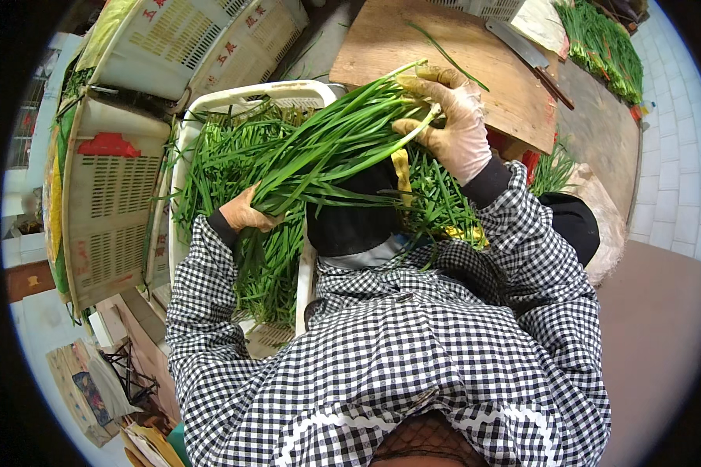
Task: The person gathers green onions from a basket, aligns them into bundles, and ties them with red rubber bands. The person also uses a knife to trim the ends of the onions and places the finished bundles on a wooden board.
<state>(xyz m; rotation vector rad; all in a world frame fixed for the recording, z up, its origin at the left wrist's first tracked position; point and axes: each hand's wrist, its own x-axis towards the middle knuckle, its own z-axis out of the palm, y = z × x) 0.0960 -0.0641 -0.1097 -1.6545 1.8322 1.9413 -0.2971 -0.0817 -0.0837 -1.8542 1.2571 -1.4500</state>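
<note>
A loose bunch of long green chives (333, 137) stretches across in front of me, held above a white plastic crate (181, 157). My right hand (453, 119), in a thin stained glove, grips the pale stem ends between thumb and fingers. One thick pale stalk (423, 125) sticks out near the thumb. Lower down, my left hand (248, 211) is curled around the leafy end; the leaves hide part of its fingers. More chives (274, 262) fill the crate beneath. Between my arms, further cut greens (444, 198) lie near my lap.
A wooden board (380, 46) lies ahead with a single leaf (453, 61) and a cleaver (517, 44) at its right. Tied chive bundles (604, 52) rest at the far right. Slatted plastic crates (111, 204) bearing writing stand at left. A pale sack (601, 216) sits by my right elbow.
</note>
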